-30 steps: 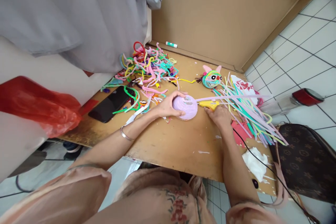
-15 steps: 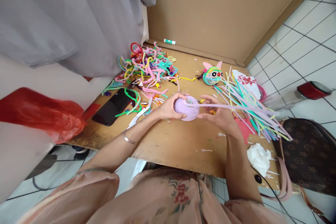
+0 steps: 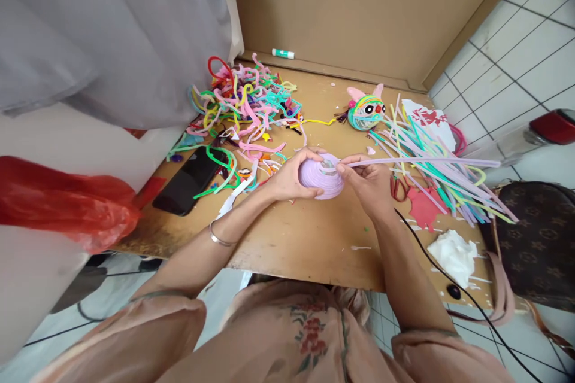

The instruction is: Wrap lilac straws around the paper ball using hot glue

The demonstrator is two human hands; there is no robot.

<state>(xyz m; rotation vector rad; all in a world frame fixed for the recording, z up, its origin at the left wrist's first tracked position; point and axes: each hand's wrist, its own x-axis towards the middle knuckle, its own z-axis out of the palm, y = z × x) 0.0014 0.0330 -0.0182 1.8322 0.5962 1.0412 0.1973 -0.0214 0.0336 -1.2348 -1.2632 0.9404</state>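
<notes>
My left hand (image 3: 294,178) is wrapped round the left side of a ball wound in lilac pipe cleaner (image 3: 321,182). A small pale patch shows at the ball's top, where no winding covers it. The fingers of my right hand (image 3: 368,182) pinch a lilac pipe cleaner (image 3: 417,160) close to the ball's right edge. Its long free end stretches out to the right, above other pipe cleaners. Behind the ball, a finished-looking striped ball figure (image 3: 365,112) with eyes and pink ears stands on the table.
Tangled pipe cleaners (image 3: 251,96) lie at the back left, near a black phone (image 3: 186,182). Straight pipe cleaners (image 3: 442,173) spread at the right, beside red-handled scissors (image 3: 398,188), crumpled tissue (image 3: 453,257) and a brown bag (image 3: 534,239). A glue stick (image 3: 283,54) rests at the back.
My right hand has closed from a loose, spread pose into a pinch on the lilac pipe cleaner beside the ball. The left hand keeps its hold. The view has shifted slightly.
</notes>
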